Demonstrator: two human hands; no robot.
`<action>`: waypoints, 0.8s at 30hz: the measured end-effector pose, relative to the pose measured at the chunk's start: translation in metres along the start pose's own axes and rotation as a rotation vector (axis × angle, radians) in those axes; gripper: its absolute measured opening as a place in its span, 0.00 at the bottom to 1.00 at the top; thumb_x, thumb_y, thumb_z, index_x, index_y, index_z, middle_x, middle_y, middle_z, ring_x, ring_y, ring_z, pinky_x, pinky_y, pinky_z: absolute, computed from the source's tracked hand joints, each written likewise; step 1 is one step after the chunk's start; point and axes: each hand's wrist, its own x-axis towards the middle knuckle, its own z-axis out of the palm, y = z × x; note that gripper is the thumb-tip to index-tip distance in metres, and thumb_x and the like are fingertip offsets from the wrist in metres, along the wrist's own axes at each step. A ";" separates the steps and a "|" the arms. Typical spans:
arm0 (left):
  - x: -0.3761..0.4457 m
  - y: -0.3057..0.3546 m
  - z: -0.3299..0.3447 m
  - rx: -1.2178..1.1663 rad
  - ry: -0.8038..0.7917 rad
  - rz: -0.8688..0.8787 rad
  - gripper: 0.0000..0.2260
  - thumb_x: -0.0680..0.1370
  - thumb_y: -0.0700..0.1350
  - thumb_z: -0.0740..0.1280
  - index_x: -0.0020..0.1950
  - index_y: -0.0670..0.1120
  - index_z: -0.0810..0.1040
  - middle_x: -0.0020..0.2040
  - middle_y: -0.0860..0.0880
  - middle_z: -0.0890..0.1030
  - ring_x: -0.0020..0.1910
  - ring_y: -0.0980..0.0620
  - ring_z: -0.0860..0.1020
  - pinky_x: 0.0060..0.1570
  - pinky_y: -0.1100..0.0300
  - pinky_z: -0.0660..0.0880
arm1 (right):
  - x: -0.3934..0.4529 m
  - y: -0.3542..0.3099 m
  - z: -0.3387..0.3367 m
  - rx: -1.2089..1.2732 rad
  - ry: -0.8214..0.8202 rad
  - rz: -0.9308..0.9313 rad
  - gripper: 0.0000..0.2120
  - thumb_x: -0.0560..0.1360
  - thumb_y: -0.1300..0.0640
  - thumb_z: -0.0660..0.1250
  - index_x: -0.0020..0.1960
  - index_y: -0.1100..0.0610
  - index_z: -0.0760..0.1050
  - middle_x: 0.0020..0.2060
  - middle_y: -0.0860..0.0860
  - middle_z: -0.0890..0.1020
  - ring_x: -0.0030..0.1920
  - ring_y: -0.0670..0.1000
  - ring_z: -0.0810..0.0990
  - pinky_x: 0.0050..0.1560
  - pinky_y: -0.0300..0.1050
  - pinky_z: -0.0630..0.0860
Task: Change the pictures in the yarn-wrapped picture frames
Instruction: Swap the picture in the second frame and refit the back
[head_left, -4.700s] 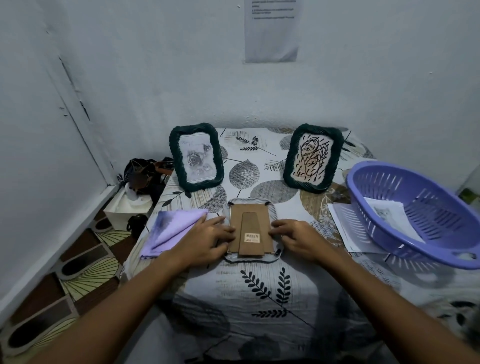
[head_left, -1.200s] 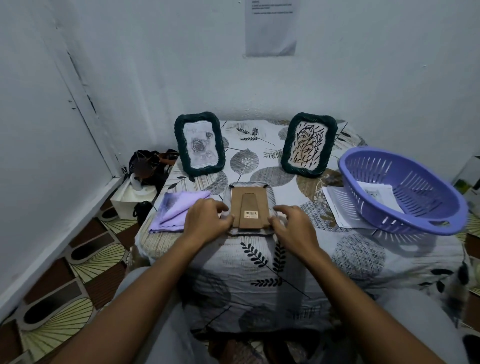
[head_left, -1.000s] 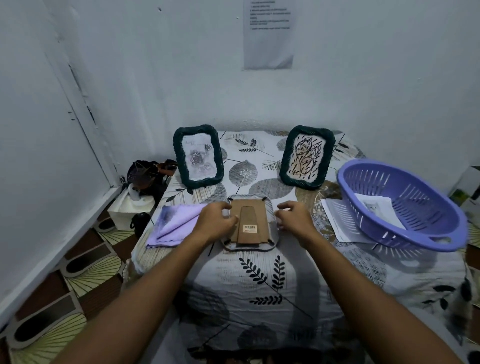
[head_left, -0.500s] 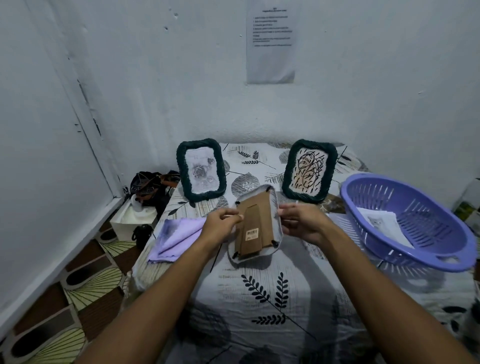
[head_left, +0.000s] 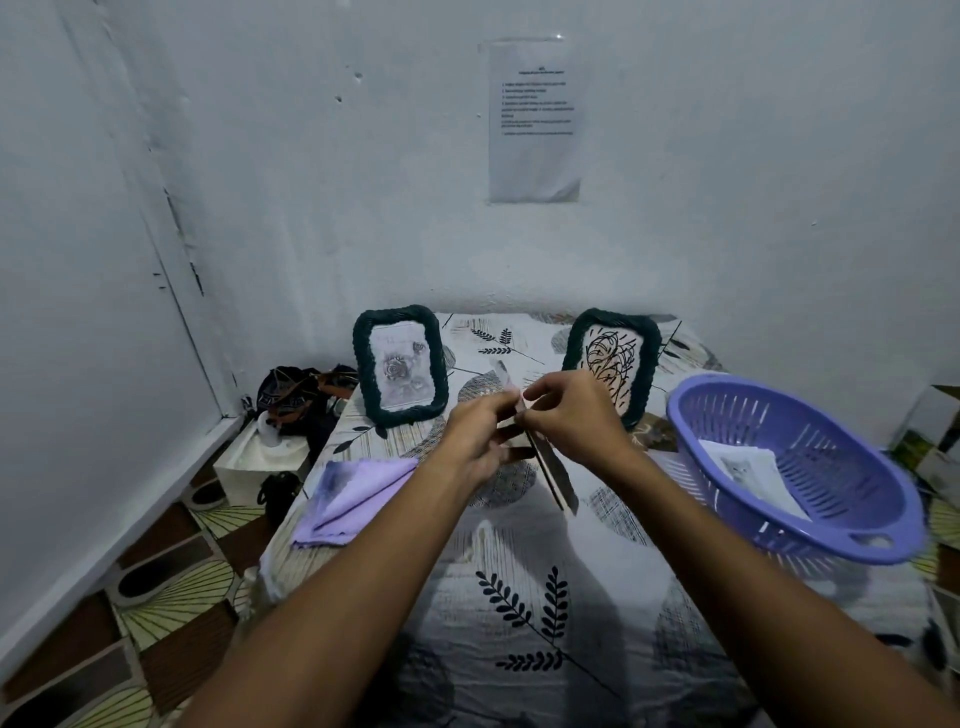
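Covering the table, the leaf-print cloth (head_left: 519, 597) carries two green frames (head_left: 400, 364) upright along its far edge. Third frame (head_left: 553, 470) held edge-on above mid-table; both hands pinch its upper end, left hand (head_left: 480, 436), right hand (head_left: 574, 421). Likely light, stiff; grip the edges, glass possibly fragile.

The third frame (head_left: 550, 467), which lay face down on the surface (head_left: 519, 623) with its cardboard back up, has been lifted clear and turned, so it now shows nearly edge-on, tilted in the air. The left hand (head_left: 480, 436) and right hand (head_left: 574, 415) have risen with it and now pinch its upper end together.
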 end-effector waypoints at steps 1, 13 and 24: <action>0.000 -0.002 -0.003 -0.031 -0.017 -0.004 0.05 0.79 0.41 0.64 0.46 0.40 0.77 0.41 0.44 0.80 0.42 0.45 0.80 0.39 0.46 0.79 | 0.000 0.001 -0.001 -0.003 0.000 -0.008 0.11 0.71 0.55 0.74 0.50 0.60 0.81 0.39 0.52 0.83 0.39 0.47 0.82 0.41 0.43 0.79; -0.002 -0.018 -0.044 -0.228 -0.022 -0.097 0.14 0.82 0.46 0.57 0.51 0.39 0.78 0.43 0.40 0.83 0.46 0.42 0.79 0.47 0.49 0.75 | -0.011 0.065 0.001 0.643 -0.134 0.600 0.16 0.81 0.62 0.55 0.67 0.61 0.70 0.56 0.59 0.76 0.57 0.61 0.75 0.53 0.57 0.78; 0.015 -0.037 -0.071 0.185 0.205 -0.148 0.06 0.79 0.43 0.60 0.46 0.41 0.73 0.37 0.45 0.76 0.33 0.48 0.74 0.36 0.56 0.73 | -0.018 0.103 0.032 0.844 -0.059 0.786 0.17 0.77 0.73 0.56 0.63 0.61 0.70 0.56 0.63 0.77 0.55 0.61 0.75 0.63 0.61 0.72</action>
